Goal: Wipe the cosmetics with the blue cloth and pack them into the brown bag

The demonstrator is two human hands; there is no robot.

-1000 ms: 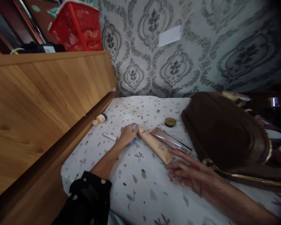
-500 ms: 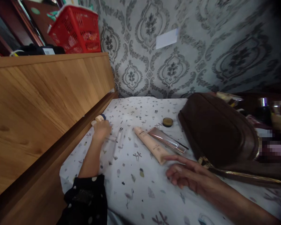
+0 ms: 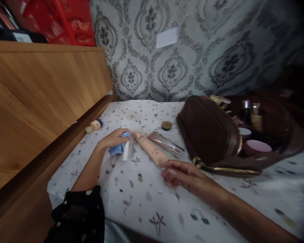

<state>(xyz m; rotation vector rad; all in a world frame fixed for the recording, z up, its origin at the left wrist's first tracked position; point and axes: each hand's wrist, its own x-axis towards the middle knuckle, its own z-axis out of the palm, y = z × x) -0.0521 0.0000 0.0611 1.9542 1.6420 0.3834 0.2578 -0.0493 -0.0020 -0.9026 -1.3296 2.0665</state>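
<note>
In my left hand point(image 3: 115, 137) is a crumpled blue cloth point(image 3: 117, 149), its fingers closed on it beside the cap end of a beige squeeze tube point(image 3: 152, 150). A slim white tube point(image 3: 126, 151) lies directly under these fingers; whether they grip it too I cannot tell. My right hand point(image 3: 179, 175) is at the flat end of the beige tube, fingers loosely bent and apart, with the index fingertip at its edge. Just beyond lies a shiny rose-gold tube point(image 3: 164, 143) with a thin dark stick along it. A small round olive-gold jar point(image 3: 166, 126) sits behind.
A brown makeup bag point(image 3: 207, 131) stands unzipped on the right with bottles and a pink round container point(image 3: 257, 147) inside. At the left edge are a small jar with a dark lid point(image 3: 96, 124) and a pale cap point(image 3: 89, 130), beside a wooden panel point(image 3: 53, 101). A patterned wall rises behind.
My left hand has moved right, from the small jar at the left edge to the beige tube's cap end, and the blue cloth now shows in it. My right hand remains by the tube.
</note>
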